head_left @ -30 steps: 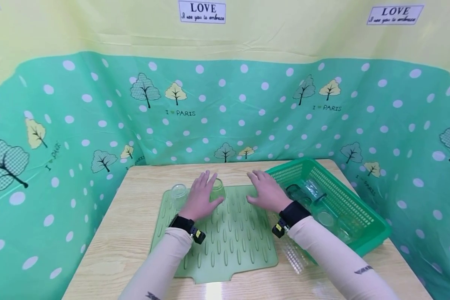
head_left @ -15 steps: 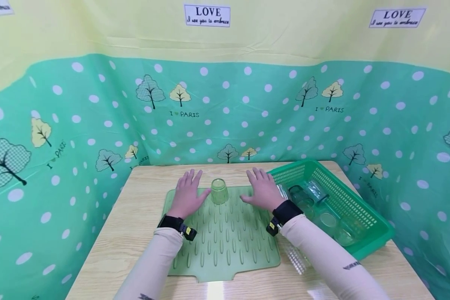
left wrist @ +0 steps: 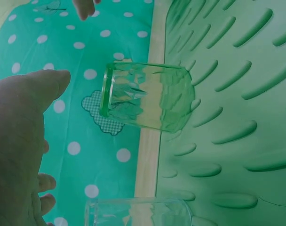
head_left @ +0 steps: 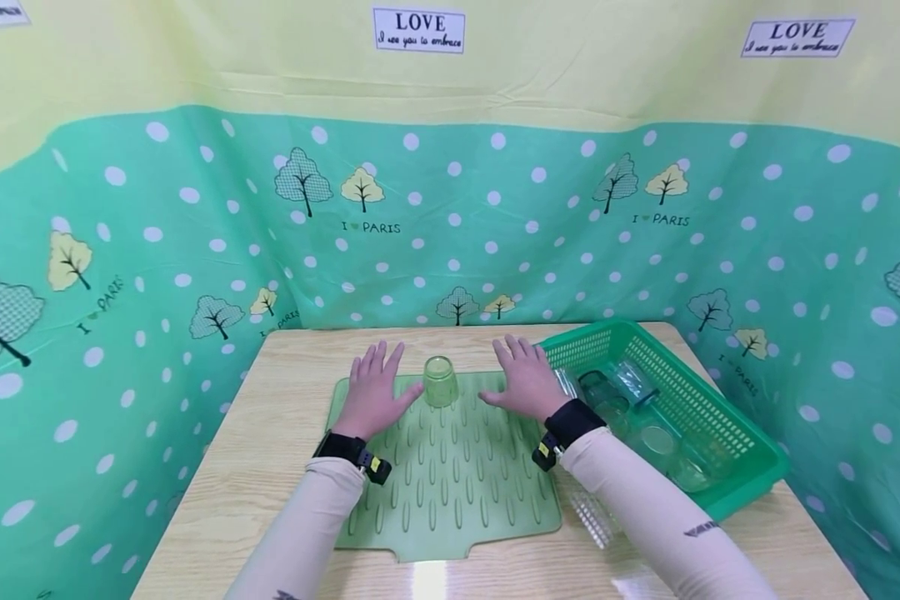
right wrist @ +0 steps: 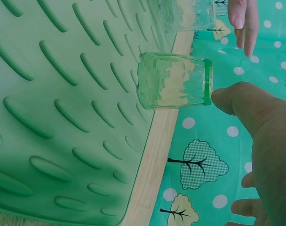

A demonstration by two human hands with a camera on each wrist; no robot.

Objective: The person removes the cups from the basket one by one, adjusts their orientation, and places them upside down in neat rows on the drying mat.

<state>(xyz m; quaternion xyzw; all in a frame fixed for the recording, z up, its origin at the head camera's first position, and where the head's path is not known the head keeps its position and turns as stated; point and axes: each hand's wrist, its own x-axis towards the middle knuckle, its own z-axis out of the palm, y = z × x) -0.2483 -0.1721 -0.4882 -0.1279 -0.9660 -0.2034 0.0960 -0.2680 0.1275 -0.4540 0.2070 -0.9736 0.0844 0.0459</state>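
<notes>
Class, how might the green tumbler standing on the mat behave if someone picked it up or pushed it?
The tumbler looks rigid and perhaps breakable, given its clear, glass-like walls. Its shiny sides may prove slippery to grip. Its wider end sits on the mat, so it seems fairly stable, though a push might catch on the raised ridges.

I've got both arms forward, left forearm [head_left: 303, 517] and right forearm [head_left: 660, 512] converging, right slanting harder. Left hand [head_left: 375, 396] and right hand [head_left: 527, 385] apart, about level, backs visible in head view. Fingers extended away from the body, thumbs out, inward.
</notes>
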